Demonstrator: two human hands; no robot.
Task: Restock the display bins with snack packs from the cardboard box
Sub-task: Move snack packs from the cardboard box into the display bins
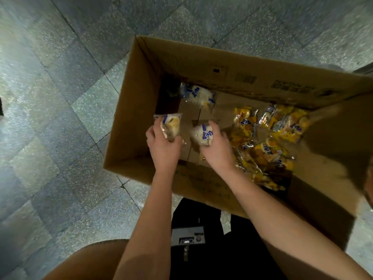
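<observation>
An open cardboard box [133, 110] stands on the floor below me. My left hand [163, 146] grips a clear snack pack with a yellow cake [170, 126] inside the box near its left wall. My right hand [217, 150] grips a white snack pack with blue print [202, 134] just to the right. Another white and blue pack [198, 94] lies on the box bottom near the far wall. Several yellow and orange packs [270, 138] are heaped in the right half of the box. No display bins are in view.
Grey speckled floor tiles [60, 118] surround the box. The box's right flap [333, 138] folds inward over the packs. A dark object with a grey panel [189, 237] sits between my arms, close to my body.
</observation>
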